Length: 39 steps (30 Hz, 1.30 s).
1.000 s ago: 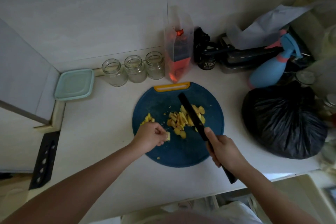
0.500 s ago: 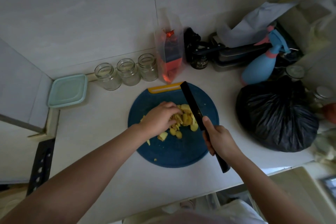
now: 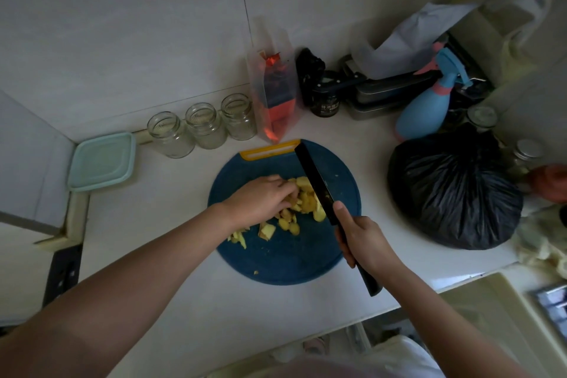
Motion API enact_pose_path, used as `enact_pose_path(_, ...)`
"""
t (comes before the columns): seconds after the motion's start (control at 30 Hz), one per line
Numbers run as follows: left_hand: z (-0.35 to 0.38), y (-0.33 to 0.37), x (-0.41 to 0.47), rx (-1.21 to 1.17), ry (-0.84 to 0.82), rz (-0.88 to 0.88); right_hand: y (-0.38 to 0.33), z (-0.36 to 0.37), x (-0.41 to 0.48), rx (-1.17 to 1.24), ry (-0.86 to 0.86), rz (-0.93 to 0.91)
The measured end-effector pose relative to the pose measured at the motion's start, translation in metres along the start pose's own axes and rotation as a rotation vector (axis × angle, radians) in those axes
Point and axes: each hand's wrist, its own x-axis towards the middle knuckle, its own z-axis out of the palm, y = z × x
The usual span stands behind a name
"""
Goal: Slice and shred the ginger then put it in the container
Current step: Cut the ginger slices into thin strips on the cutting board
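Left hand [image 3: 260,201] rests on the ginger slices [image 3: 308,204], fingers curled over the pile; right hand [image 3: 366,244] grips the handle of the knife [image 3: 313,176], forefinger extended along the spine; blade lies just beside the pile's right edge; slices sit mid cutting board [image 3: 276,261]; lidded container [image 3: 102,159] stands well apart, far left, near three glass jars [image 3: 202,126].

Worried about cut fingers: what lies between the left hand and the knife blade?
In the head view, only ginger pieces on the cutting board separate the left hand from the knife.
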Motion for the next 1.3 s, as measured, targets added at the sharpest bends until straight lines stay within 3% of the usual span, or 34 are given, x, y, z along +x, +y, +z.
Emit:
enact_pose_path(0.5,0.005,-0.008,-0.012,-0.111,-0.021,-0.147,-0.004,0.000,0.000,-0.040,-0.005,-0.032)
enact_pose_path(0.73,-0.003,-0.004,-0.010,-0.168,0.142,-0.237,-0.003,0.000,-0.003,-0.029,-0.007,-0.030)
enact_pose_path(0.83,-0.016,-0.001,-0.012,-0.166,0.244,-0.200,-0.003,-0.002,-0.003,-0.004,0.006,-0.032)
enact_pose_path(1.0,-0.007,0.013,-0.037,-0.127,0.181,-0.093,-0.004,-0.005,-0.005,-0.021,0.011,-0.051)
enact_pose_path(1.3,0.060,0.048,-0.059,0.032,0.246,-0.021,0.001,-0.003,-0.011,-0.030,-0.006,-0.083)
